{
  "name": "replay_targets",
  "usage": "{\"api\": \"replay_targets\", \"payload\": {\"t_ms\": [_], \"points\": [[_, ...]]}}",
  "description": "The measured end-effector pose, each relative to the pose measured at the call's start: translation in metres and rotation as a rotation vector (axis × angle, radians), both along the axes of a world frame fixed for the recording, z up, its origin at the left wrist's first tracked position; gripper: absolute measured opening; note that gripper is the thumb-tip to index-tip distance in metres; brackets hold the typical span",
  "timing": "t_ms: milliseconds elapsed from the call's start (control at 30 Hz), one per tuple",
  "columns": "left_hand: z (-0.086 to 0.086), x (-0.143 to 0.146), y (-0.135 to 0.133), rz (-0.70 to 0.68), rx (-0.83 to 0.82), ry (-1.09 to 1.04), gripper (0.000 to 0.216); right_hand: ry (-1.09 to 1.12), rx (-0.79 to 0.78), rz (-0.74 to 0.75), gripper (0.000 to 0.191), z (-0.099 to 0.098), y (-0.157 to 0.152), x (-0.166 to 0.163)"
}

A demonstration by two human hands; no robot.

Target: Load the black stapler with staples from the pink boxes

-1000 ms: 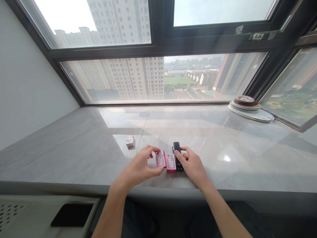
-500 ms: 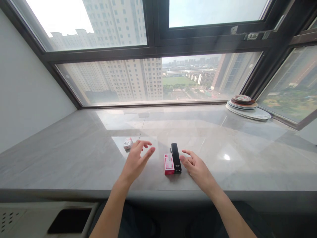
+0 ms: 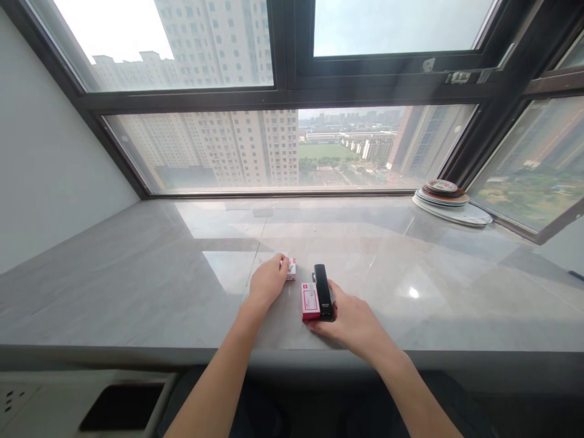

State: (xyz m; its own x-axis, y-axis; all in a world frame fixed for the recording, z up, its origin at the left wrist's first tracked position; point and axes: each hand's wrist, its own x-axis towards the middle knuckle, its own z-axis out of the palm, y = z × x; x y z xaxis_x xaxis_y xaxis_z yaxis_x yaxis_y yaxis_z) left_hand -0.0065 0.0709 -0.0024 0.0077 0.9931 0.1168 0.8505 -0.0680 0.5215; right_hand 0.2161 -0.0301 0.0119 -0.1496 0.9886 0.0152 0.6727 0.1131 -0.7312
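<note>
My left hand (image 3: pixel 270 281) is closed on a small white-and-red box (image 3: pixel 291 269), whose right end shows past the fingertips. To its right lies a black stapler (image 3: pixel 323 293), pointing away from me, with a flat pink-and-white box (image 3: pixel 311 300) lying along its left side. My right hand (image 3: pixel 350 317) curves round the stapler's near right side. Its fingers are against the stapler's right edge, partly hidden, and its thumb reaches along the near end of the pink-and-white box. Both of these things lie on the stone counter (image 3: pixel 137 292).
A stack of plates or round mats (image 3: pixel 449 204) stands at the back right corner by the window (image 3: pixel 274 152). Below the counter's front edge, at lower left, is a pale panel (image 3: pixel 41 401) with a dark opening. A dark object (image 3: pixel 575 275) shows at the far right.
My left hand has taken the small white-and-red box and brought it right, close to the stapler. My right hand has gone from beside the stapler to curving round its near right side.
</note>
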Motion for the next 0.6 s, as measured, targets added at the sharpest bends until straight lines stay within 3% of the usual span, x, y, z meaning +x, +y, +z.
{"api": "replay_targets", "payload": {"t_ms": [100, 267, 467, 600], "points": [[0.0, 0.021, -0.008, -0.076, -0.006, -0.023, 0.038, 0.011, 0.007, 0.014, 0.069, 0.0, 0.002, -0.001], [0.005, 0.03, -0.026, -0.135, -0.015, -0.011, 0.048, -0.024, 0.035, 0.058, 0.067, 0.0, 0.004, -0.003], [0.002, 0.044, -0.043, -0.101, -0.008, 0.048, 0.048, -0.043, -0.005, 0.07, 0.064, 0.003, 0.006, -0.002], [-0.001, 0.073, -0.036, -0.071, -0.024, 0.065, 0.05, -0.022, -0.036, 0.085, 0.046, 0.01, 0.012, 0.022]]}}
